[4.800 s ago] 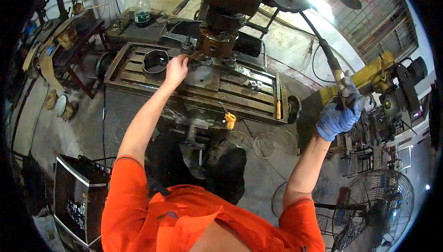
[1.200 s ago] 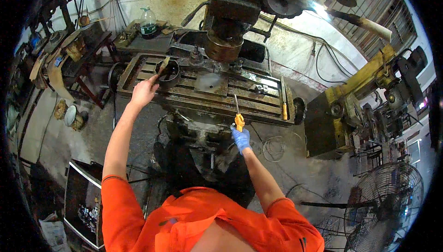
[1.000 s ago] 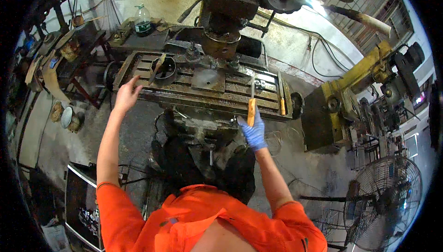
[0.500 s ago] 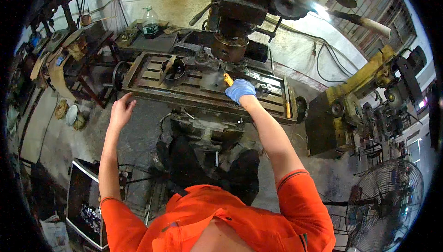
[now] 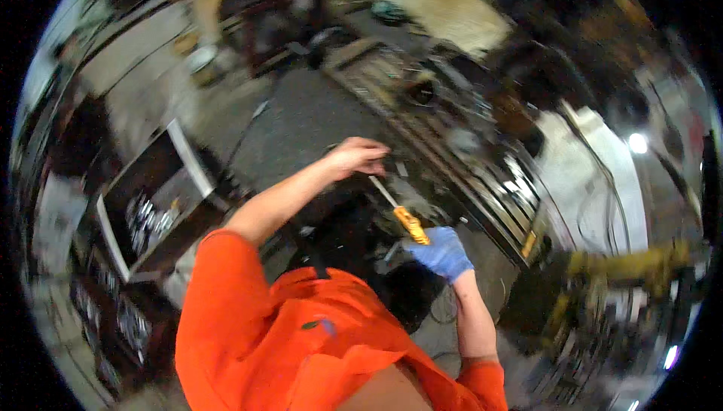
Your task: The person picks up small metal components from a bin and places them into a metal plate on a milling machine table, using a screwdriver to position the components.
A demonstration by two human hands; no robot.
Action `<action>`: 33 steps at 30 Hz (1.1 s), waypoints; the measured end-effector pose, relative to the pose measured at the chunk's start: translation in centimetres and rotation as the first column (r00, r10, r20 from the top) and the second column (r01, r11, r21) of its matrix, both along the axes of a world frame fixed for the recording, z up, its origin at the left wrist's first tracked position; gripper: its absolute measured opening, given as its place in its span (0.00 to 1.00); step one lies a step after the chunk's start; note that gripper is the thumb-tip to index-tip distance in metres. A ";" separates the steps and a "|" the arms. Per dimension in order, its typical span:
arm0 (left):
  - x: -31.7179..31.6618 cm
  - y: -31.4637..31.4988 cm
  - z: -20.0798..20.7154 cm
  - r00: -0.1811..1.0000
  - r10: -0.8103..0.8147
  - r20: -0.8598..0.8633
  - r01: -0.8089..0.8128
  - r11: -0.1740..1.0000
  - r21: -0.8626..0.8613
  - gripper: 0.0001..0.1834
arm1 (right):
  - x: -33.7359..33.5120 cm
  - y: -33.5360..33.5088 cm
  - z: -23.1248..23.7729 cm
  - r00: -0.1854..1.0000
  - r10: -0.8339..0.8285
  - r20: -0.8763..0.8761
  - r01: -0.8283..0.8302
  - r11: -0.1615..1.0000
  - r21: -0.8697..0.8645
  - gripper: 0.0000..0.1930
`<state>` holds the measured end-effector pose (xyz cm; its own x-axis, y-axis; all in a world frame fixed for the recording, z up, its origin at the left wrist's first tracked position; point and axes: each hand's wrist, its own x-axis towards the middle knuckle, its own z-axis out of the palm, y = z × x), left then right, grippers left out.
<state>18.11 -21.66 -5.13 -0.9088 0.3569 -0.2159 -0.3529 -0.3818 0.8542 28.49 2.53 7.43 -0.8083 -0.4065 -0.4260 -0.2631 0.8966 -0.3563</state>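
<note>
My right hand, in a blue glove, grips a yellow-handled tool by the end of its handle. The tool's thin, straight, pale shaft slants up and left toward my bare left hand. Those left fingers are bent and drawn together beside the shaft's far end. Blur hides whether they touch the shaft or pinch something small. Both hands are in front of my body, on the near side of the slotted machine table.
A round pot stands on the machine table. At left is an open, pale-edged box with shiny metal pieces inside. A pale bucket stands on the floor beyond it. Yellow machinery is at the right. A second yellow handle lies at the table's right end.
My view has swung leftward and tilted. The right hand has drawn the yellow-handled tool back from the table toward my body. My left hand has come in toward the tool's far end, its fingers now bent together.
</note>
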 end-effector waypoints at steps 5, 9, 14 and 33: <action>3.7 -3.5 0.2 0.975 0.216 0.049 -0.211 0.973 -0.096 0.14 | 0.0 -3.1 -3.0 0.999 0.036 -0.018 -0.039 0.986 -0.165 0.19; 8.1 -10.4 1.4 0.935 0.355 -0.018 -0.355 0.929 -0.107 0.16 | 0.4 -5.8 -2.3 0.988 0.155 -0.021 -0.154 0.949 -0.276 0.19; 18.7 -24.3 6.2 0.764 0.479 -0.433 -0.631 0.410 -0.659 0.21 | 0.4 -4.9 -0.8 0.997 0.072 -0.031 -0.078 0.945 -0.316 0.18; 35.1 -38.5 -5.6 0.825 0.554 0.115 0.176 -0.058 -0.983 0.23 | 1.0 -0.9 -4.4 0.997 -0.004 0.077 0.033 0.925 -0.378 0.15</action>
